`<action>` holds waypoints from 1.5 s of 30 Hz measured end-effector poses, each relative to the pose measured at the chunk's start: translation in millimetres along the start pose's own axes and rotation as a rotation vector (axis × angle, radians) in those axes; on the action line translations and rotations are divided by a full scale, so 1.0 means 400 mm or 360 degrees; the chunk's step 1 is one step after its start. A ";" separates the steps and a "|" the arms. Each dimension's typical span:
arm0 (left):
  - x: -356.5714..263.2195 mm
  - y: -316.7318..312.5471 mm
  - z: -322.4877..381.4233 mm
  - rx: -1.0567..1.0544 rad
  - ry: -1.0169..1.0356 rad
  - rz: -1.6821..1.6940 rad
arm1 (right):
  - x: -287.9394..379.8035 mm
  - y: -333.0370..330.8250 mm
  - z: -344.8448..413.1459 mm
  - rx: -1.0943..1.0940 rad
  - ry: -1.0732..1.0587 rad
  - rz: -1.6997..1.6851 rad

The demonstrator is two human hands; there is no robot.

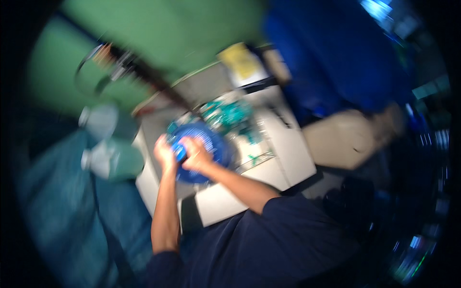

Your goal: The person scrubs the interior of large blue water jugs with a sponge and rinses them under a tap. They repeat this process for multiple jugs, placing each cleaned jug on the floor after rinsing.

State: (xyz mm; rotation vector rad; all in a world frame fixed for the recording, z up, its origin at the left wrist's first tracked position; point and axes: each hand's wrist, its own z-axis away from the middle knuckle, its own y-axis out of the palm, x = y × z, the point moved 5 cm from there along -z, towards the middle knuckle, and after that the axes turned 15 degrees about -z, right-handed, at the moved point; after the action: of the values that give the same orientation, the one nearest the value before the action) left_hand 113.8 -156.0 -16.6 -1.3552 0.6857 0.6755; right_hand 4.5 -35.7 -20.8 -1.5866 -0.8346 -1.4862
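Over a round blue basket or basin (221,151) on a white worktable (295,158), both my hands are close together. A small blue object (179,152) lies between them; blur hides what it is. My left hand (165,153) touches its left side, and my right hand (196,153) is curled against its right side. Just beyond the basin lies a pile of glossy teal and clear pieces (228,113), seemingly plastic. A dark bar or pole (155,77) slants down towards the basin from the upper left.
Two large translucent jugs (122,160) stand left of the table. A yellow and white item (241,64) is at the back. Blue sheeting or cloth (324,54) hangs at the upper right, above a beige sack or box (342,140). Teal fabric (65,208) lies at the lower left.
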 end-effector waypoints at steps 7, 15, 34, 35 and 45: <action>0.006 0.003 0.023 0.0544 0.0149 0.0730 | -0.013 -0.031 -0.001 0.0018 -0.0471 0.0139; 0.008 -0.040 0.092 0.0228 0.0299 0.0497 | -0.022 -0.023 -0.011 -0.0068 -0.0382 0.0121; -0.045 0.075 0.084 0.1080 0.0946 0.0276 | 0.079 -0.145 -0.239 0.0107 0.0174 -0.0385; -0.051 0.097 0.074 0.0833 0.0852 0.0225 | 0.113 -0.122 -0.229 0.0284 -0.0147 -0.0186; -0.144 0.162 0.130 0.0140 0.0503 0.0645 | 0.176 -0.268 -0.205 0.0650 -0.0822 0.0641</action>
State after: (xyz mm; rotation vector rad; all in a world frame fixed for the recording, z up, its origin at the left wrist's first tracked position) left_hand 29.9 -100.3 -8.1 -1.2638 1.2526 0.7459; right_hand -121.4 -61.0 60.7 -1.7083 -0.9536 -0.5799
